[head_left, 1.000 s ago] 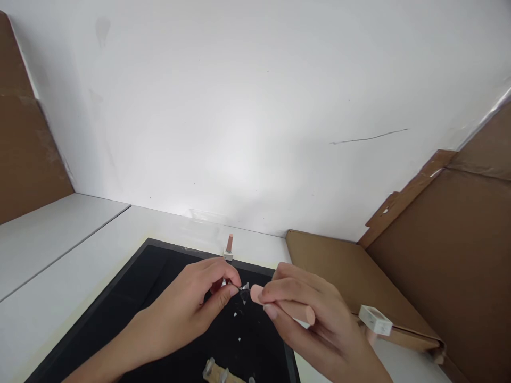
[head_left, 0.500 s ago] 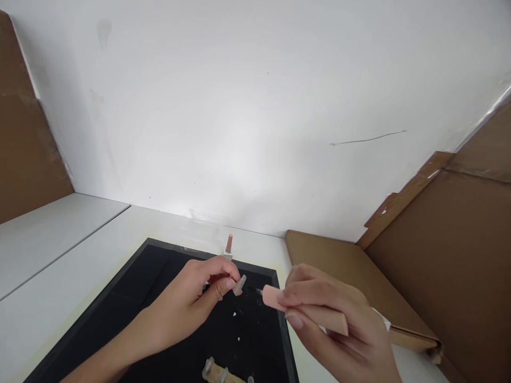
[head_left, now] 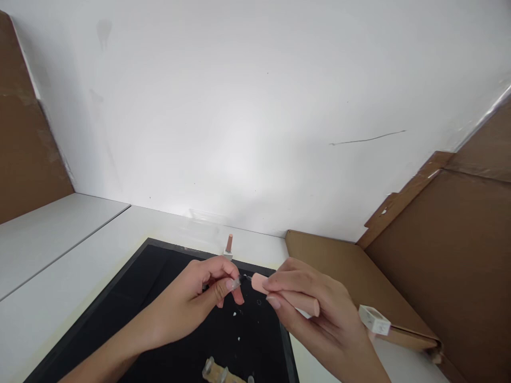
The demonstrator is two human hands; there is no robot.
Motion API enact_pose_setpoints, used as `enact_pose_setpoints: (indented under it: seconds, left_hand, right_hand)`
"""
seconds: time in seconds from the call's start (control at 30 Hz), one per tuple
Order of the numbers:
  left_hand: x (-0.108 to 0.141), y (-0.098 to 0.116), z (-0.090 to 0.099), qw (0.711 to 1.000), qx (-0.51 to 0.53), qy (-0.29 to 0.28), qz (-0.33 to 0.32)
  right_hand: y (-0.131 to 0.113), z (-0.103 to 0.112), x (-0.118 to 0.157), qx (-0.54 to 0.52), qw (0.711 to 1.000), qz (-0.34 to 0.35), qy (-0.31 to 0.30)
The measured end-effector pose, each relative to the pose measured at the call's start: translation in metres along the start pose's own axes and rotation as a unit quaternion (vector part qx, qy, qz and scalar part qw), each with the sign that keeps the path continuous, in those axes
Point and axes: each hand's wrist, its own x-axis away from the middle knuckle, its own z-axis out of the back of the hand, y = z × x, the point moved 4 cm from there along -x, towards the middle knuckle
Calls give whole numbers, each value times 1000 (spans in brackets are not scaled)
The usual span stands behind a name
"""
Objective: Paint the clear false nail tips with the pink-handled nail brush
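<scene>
My left hand pinches a small clear false nail between thumb and fingertips, above the black mat. Closed around the long pink cap of a nail polish brush, my right hand points its bristles to the left. The dark bristle end reaches the false nail and seems to touch it. Lower down, a tan strip carries several clear pieces that look like more false nails; the bottom edge of the picture cuts it off.
Under my hands lies a black mat with small white bits on it. Behind it stands a white bottle with a pink cap. A white square block or bottle sits right of my right hand, beside a flat cardboard box. Cardboard panels flank the white wall.
My right hand has moved left and slightly up, bringing the brush from apart to the false nail. The false nail has tilted in my left fingers. More of the white block shows now.
</scene>
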Motion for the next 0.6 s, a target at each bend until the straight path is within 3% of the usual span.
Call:
enact_pose_setpoints:
  seconds: [0.17,0.33,0.6]
  left_hand:
    - [-1,0,0,999,36,-6,10]
    - [-1,-3,2,997,73,-13,29]
    - [-4,-5,1,994,106,-22,29]
  right_hand:
    - [3,2,2,19,1000,-5,10]
    - [2,2,5,-37,998,11,40]
    - [2,-8,0,-36,999,15,13]
